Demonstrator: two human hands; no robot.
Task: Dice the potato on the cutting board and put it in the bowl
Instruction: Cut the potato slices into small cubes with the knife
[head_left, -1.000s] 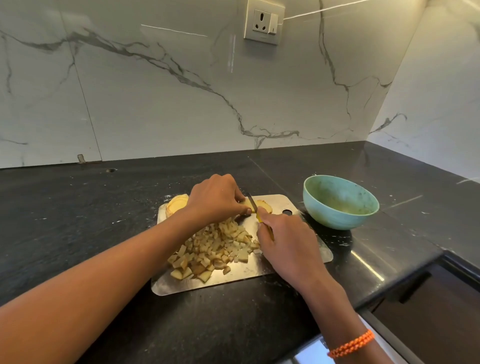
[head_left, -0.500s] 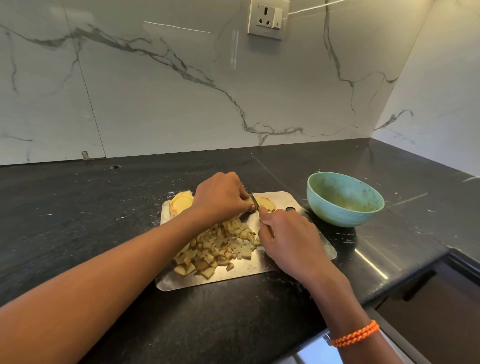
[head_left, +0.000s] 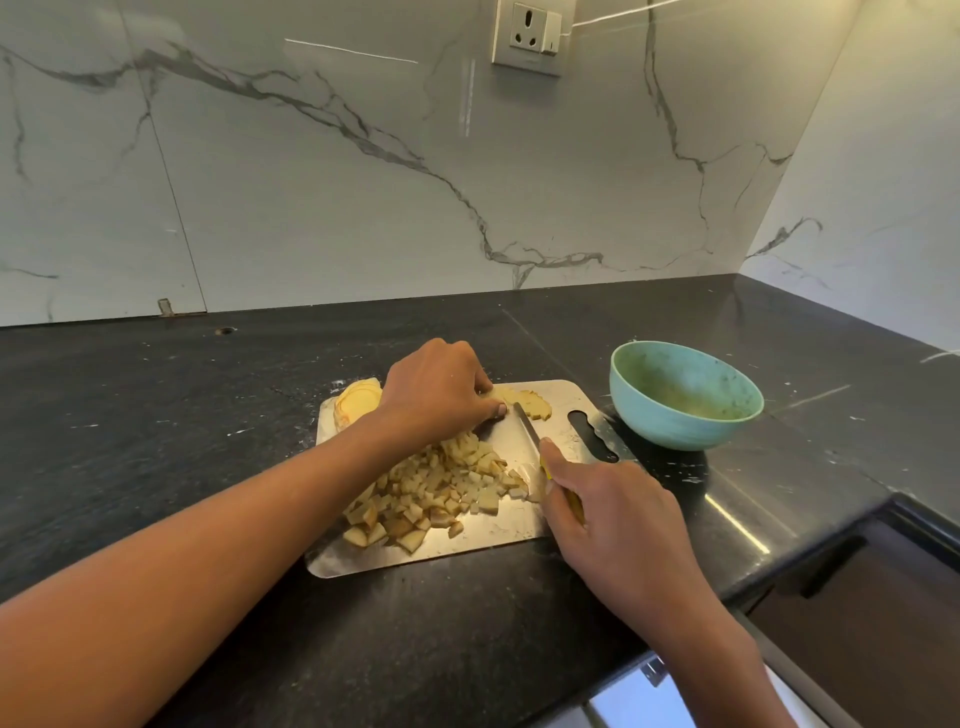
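A steel cutting board (head_left: 488, 540) lies on the black counter. A heap of diced potato (head_left: 441, 493) covers its middle and near-left part. My left hand (head_left: 436, 387) has curled fingers pressing down on a flat potato slice (head_left: 527, 401) at the board's far edge. My right hand (head_left: 608, 509) grips a yellow-handled knife (head_left: 530, 434), whose blade points up toward the slice, just right of my left fingertips. More uncut potato slices (head_left: 356, 402) sit at the board's far left corner. The teal bowl (head_left: 685, 397) stands right of the board and holds no dice.
The counter's front edge (head_left: 779, 566) runs close on the right, with a dark drop below it. Marble walls close the back and right side. A wall socket (head_left: 532, 36) is high above the board.
My right hand has drawn back toward me, and the knife blade now shows clear of the slice. My left hand stays on the slice. The camera tilted slightly.
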